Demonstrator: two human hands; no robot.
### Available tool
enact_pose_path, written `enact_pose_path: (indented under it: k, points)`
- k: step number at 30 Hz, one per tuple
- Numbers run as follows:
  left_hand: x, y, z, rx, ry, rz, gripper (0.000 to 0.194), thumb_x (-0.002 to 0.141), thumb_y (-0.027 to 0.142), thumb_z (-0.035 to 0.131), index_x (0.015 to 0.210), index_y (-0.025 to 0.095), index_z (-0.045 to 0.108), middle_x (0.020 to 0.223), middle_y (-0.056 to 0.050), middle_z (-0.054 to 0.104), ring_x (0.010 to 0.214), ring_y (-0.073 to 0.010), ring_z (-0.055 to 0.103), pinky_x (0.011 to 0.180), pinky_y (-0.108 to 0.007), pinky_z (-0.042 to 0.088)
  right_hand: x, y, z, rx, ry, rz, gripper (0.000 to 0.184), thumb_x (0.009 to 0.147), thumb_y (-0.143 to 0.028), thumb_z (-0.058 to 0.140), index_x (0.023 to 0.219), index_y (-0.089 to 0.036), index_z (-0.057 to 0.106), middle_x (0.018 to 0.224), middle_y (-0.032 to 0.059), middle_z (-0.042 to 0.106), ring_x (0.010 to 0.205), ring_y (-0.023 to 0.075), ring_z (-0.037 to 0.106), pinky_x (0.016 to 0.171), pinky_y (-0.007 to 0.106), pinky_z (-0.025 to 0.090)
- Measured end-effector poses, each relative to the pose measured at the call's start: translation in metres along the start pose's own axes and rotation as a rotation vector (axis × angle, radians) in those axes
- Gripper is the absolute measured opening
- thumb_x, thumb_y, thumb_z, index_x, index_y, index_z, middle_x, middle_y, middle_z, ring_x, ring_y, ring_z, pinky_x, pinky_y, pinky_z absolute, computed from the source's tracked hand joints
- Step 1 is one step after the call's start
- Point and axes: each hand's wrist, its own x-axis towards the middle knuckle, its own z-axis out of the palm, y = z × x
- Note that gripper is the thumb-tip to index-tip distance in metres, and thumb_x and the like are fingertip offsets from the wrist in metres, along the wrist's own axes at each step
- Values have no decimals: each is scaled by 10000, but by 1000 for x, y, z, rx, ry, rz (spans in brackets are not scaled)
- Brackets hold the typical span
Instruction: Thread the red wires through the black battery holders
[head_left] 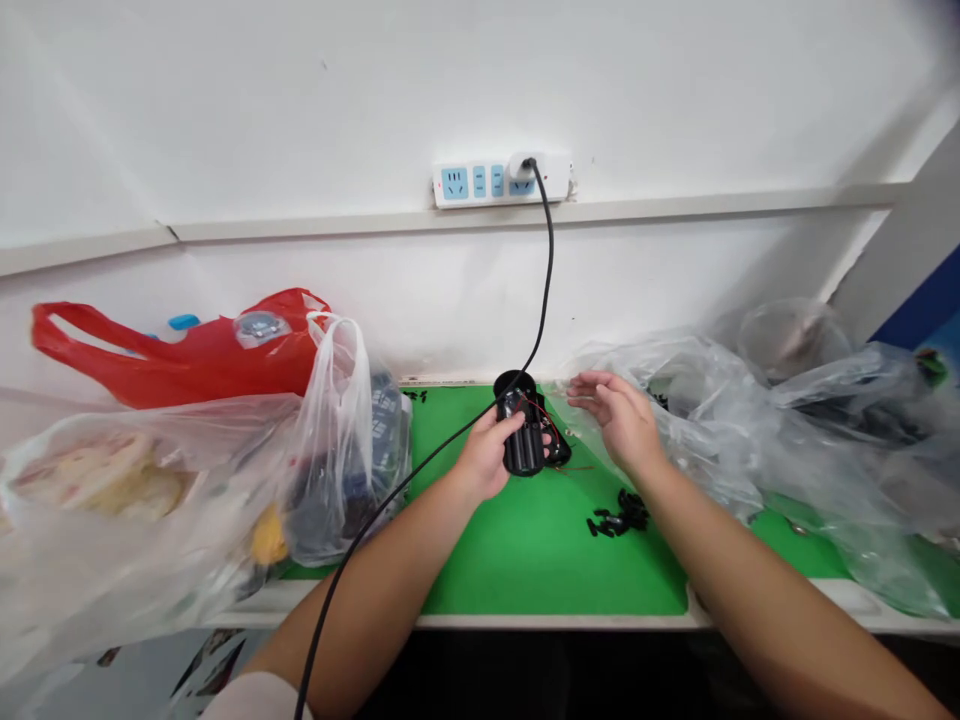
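Observation:
My left hand (491,450) is closed around a black plastic housing (523,445) with a round top end and long rounded ridges or slots, held over the green mat. A thin red wire runs out from it. Just behind, on the mat, lies another black part (557,450) with a thin wire beside it, partly covered by what I hold. My right hand (616,415) is raised to the right of the housing, fingers stretched out, with nothing visible in it. It is at the edge of a clear plastic bag (697,440). Small black pieces (621,513) form a loose pile below it.
A black cable (550,260) hangs from a power strip (499,180) on the wall, crossing in front of the housing and over my left forearm. Filled plastic bags (150,500) and a red bag (217,360) crowd the left side. The green mat (540,570) covers the bench.

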Motion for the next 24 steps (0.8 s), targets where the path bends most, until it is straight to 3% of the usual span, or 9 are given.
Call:
enact_pose_path:
  k: [6,11,15,18,24]
  points:
    - [4,2,-1,23,13,-16,302,758,260,642,1026,151,557,855,-101,683,693,-240,689,603,-378,578,-4,15,-10,65,-167,338,254,680,-206,535,906,-153,639,898,83,679,802,197,656,819,398,533]
    - [4,4,-3,-2,54,5,296,762,288,656,997,132,567,873,-121,689,750,-248,693,649,-386,582,-7,7,-10,-11,-573,381,317,681,-164,539,975,-157,657,961,79,689,865,190,652,851,395,510]
    - [2,6,-3,-25,56,-24,280,761,295,658,982,137,589,857,-114,693,699,-219,686,630,-358,574,-10,-2,-11,58,-757,396,347,730,-191,638,1077,-167,625,1024,78,664,895,170,633,814,338,508]
    - [2,6,-3,-14,60,-37,296,752,290,660,1001,149,584,839,-106,693,660,-215,677,586,-346,564,-11,-3,-10,68,-784,425,342,737,-255,707,1053,-146,634,911,62,665,793,144,621,731,290,502]
    - [4,4,-7,2,58,-39,361,732,318,690,1027,159,556,807,-103,693,670,-221,682,586,-327,550,-13,-2,-7,37,-710,461,322,755,-322,700,1017,-145,640,810,40,652,676,127,608,626,265,497]
